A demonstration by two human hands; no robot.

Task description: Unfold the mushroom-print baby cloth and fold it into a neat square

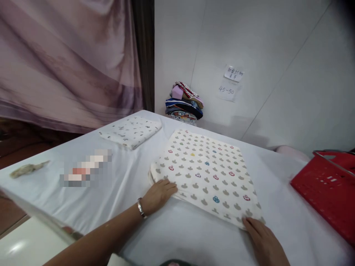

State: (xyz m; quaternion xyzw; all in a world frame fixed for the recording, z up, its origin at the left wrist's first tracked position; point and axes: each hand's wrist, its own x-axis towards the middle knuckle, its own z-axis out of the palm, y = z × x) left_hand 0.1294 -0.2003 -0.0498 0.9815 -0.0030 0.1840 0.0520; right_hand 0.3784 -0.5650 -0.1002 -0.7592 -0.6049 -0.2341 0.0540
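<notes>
A cream cloth (pixel 203 173) printed with grey, red, blue and yellow mushroom-like shapes lies folded into a near square on the white-covered table. My left hand (pixel 158 195), with a silver bracelet (pixel 141 208) at the wrist, rests flat on its near left edge, fingers stretched out. At the near right corner, my right hand (pixel 262 234) has its fingertips closed on the cloth's edge; the other fingers are partly hidden. Farther back on the left lies another folded white cloth (pixel 131 131) with small grey prints, apart from both hands.
A red plastic basket (pixel 324 188) with a metal handle stands at the right. On the table's left are a blurred-out item (pixel 85 168) and a small brownish scrap (pixel 27 169). Behind the table (pixel 116 192), a stack of folded fabrics (pixel 184 103) stands against the wall. A curtain (pixel 69 62) hangs left.
</notes>
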